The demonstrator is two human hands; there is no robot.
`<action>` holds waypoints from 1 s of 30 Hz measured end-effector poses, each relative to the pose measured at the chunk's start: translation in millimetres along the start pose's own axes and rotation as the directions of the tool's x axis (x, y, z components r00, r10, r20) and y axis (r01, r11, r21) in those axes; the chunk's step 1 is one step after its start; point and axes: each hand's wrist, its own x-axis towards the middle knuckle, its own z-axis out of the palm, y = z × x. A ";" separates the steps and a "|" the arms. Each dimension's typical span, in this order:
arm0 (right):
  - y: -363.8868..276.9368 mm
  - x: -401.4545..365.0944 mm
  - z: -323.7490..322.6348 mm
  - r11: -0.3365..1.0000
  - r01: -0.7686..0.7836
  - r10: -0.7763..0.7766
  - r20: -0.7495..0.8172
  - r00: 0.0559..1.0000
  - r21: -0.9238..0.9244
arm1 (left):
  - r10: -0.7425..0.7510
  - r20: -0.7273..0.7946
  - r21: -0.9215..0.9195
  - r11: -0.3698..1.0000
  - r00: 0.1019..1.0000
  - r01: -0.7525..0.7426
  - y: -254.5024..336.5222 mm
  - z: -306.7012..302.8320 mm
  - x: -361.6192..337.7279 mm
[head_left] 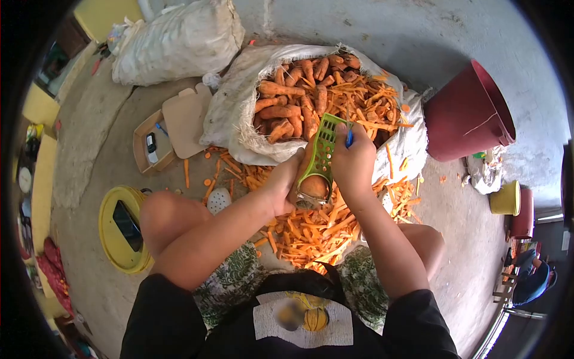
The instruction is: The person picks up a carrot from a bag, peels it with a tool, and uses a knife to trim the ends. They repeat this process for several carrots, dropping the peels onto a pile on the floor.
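Note:
Between my hands is a green slotted grater (324,145), held tilted over the edge of an open white sack (245,134). My left hand (286,181) wraps round a thick carrot (315,186) that lies under the grater's lower end. In my right hand (354,157) are the grater's side and a small blue-handled tool (349,139), its thin blade pointing up. Whole carrots (281,112) fill the sack's left part, and cut orange strips (373,105) lie on its right. Below my hands, a heap of carrot strips (317,236) sits between my legs.
A full white sack (179,45) lies at the back left, near a cardboard box (154,143). A yellow bucket (110,224) with a phone (127,224) on its lid stands left. A dark red bucket (460,113) is right. Another person (531,278) sits far right.

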 end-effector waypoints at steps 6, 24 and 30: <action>31.1 6.5 12.1 0.997 -0.064 0.070 -0.105 0.992 0.053 | -0.035 -0.022 0.169 0.985 0.999 0.039 -2.8 -1.8 -11.0; -3.1 -29.6 -25.6 0.911 -0.186 0.143 0.142 0.979 0.369 | -0.076 0.140 -0.073 0.994 0.987 0.087 -13.8 -0.3 -7.9; 3.9 -39.5 -4.4 0.991 -0.017 0.015 0.012 1.000 0.130 | -0.093 0.031 0.008 0.996 0.995 0.093 -28.5 -21.7 5.9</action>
